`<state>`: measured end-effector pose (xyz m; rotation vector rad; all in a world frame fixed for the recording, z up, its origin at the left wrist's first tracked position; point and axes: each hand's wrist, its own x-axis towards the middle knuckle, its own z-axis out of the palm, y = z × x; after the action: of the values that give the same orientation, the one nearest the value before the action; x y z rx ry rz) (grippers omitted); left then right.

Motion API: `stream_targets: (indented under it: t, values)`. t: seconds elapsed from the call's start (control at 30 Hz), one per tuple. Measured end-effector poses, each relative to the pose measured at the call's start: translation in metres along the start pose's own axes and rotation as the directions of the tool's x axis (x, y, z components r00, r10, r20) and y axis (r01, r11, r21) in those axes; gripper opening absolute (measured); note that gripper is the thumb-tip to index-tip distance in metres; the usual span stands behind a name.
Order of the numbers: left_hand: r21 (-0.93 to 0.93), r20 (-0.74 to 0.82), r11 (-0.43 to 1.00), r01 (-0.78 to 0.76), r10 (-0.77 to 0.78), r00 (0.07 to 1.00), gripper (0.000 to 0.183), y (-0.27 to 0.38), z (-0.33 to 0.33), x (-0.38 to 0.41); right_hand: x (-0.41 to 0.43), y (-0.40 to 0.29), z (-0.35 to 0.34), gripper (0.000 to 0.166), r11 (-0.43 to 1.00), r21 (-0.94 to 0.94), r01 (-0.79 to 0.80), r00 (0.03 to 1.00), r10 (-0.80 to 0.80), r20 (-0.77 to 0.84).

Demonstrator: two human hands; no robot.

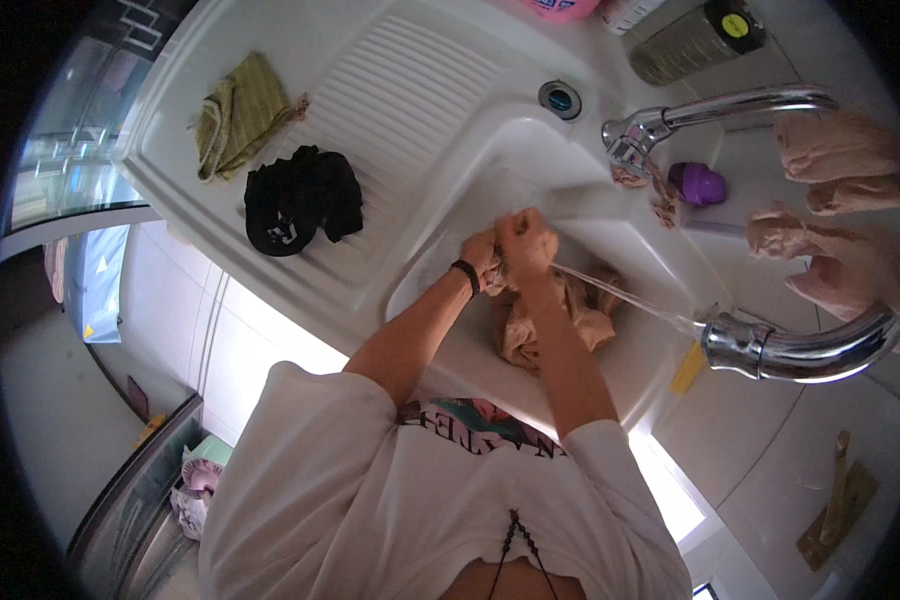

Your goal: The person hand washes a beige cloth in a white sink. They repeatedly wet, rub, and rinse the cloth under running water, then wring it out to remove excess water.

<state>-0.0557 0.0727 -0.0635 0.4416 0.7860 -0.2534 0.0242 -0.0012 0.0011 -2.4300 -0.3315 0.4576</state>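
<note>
Both hands are together over the white sink basin (420, 292), gripping a bunched piece of wet tan cloth (495, 282). My left hand (480, 253), with a dark braided bracelet at its wrist, is on the left side of the bunch. Pressed up against it is my right hand (531, 244), blurred and with fingers curled. Below the hands, more tan fabric (521, 341) lies crumpled in the basin, partly hidden by my right forearm. Whether it joins the held piece I cannot tell. A thin water stream (630, 297) runs from the chrome faucet spout (735, 345) towards my right hand.
A black garment (303, 199) and a folded olive cloth (243, 116) lie on the ribbed washboard (412, 71). Behind the faucet base (633, 142) sit a purple cap (697, 184) and a dark-lidded bottle (682, 49). Tan cloths (840, 146) hang at the right.
</note>
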Motion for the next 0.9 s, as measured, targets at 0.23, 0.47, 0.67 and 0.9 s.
stream_targets:
  t: [0.23, 0.47, 0.67, 0.9]
  values:
    - [0.486, -0.418, 0.857, -0.172, 0.401, 0.815, 0.059, 0.003, 0.009, -0.017, 0.02, 0.049, 0.025, 0.07, 0.99, -0.139, 0.026, 0.992, -0.009, 0.125]
    - [0.65, -0.544, 0.739, 0.177, 0.29, 0.788, 0.076, -0.023, -0.037, 0.011, 0.026, 0.082, 0.037, 0.072, 0.923, -0.348, 0.164, 0.924, -0.02, 0.383]
    - [0.097, -0.526, 0.995, 0.014, 0.039, 0.849, 0.08, -0.008, -0.021, 0.015, 0.002, 0.063, 0.033, 0.049, 0.998, 0.002, 0.065, 0.941, -0.062, 0.333]
    - [-0.183, 0.191, 0.974, -0.136, 0.171, 0.967, 0.05, -0.004, -0.006, 0.003, -0.073, -0.033, -0.013, 0.028, 0.897, 0.027, 0.442, 0.886, -0.431, -0.17]
